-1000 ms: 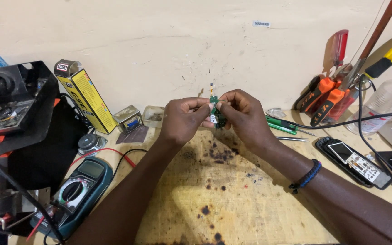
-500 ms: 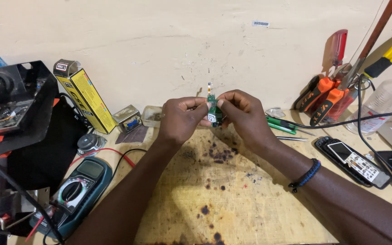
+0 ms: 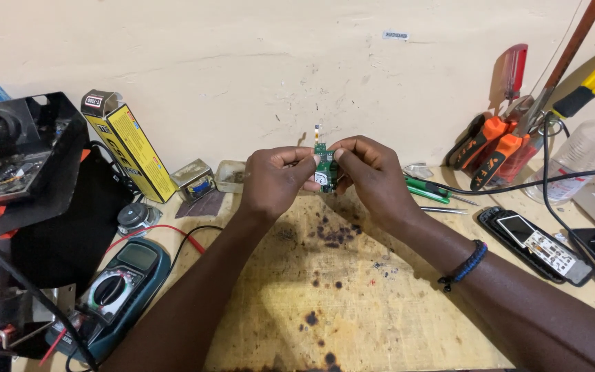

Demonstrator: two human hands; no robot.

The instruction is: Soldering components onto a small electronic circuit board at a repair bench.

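Since the earlier frames little has changed: both hands remain raised over the middle of the worktop, and the small green circuit board (image 3: 324, 171) sits a touch more upright between them. The left hand (image 3: 275, 180) pinches the board's left edge with thumb and forefinger closed on it; the right hand (image 3: 368, 173) clamps the right edge the same way. A thin strip sticks up from the board's top.

Below the hands the scorched, stained wooden worktop (image 3: 352, 296) lies open towards its near edge. The left side is crowded: a dark green multimeter with red and black leads (image 3: 115, 287) near the front left corner, a black stand (image 3: 25, 162) at the far left. At the right edge lies an opened black phone (image 3: 535, 242), with orange-handled pliers (image 3: 497, 148) leaning against the wall behind it.

A tall yellow-and-black carton (image 3: 127, 146) leans against the wall at the back left, with a small metal box (image 3: 195, 180) just beside it. A small white label (image 3: 395, 34) is stuck high on the wall.
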